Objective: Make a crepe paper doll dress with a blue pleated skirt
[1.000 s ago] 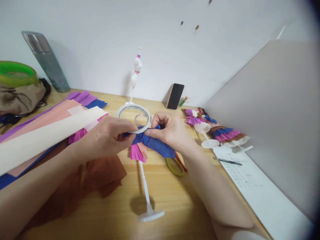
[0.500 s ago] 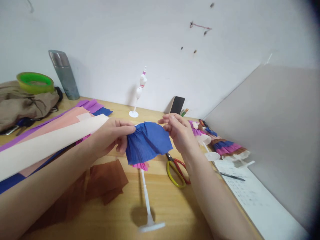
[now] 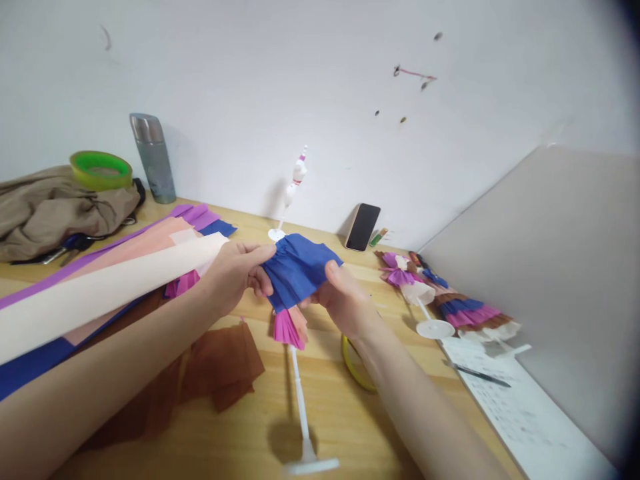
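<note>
A piece of blue crepe paper [image 3: 303, 267], gathered into pleats along its left part, is held up between both hands. My left hand [image 3: 245, 267] pinches its upper left corner. Thumb on top, my right hand [image 3: 345, 297] grips its right edge, with the fingers underneath. Just below the blue paper stands a small white mannequin stand [image 3: 300, 393] with a pink and peach paper skirt [image 3: 290, 329]; its upper part is hidden behind the blue paper. Scissors with a yellow handle [image 3: 357, 367] lie partly under my right forearm.
Rolled crepe paper [image 3: 115, 277] and brown paper pieces [image 3: 225, 363] lie on the left. A second white mannequin [image 3: 290, 193], a phone [image 3: 363, 227] and a flask [image 3: 154, 160] stand at the wall. Dressed mannequins [image 3: 465, 310] and a written sheet with a pen [image 3: 483, 375] are on the right.
My right hand has moved down and closed its thumb and fingers on the blue paper's right edge. More of the pink skirt now shows. The view has shifted slightly.
</note>
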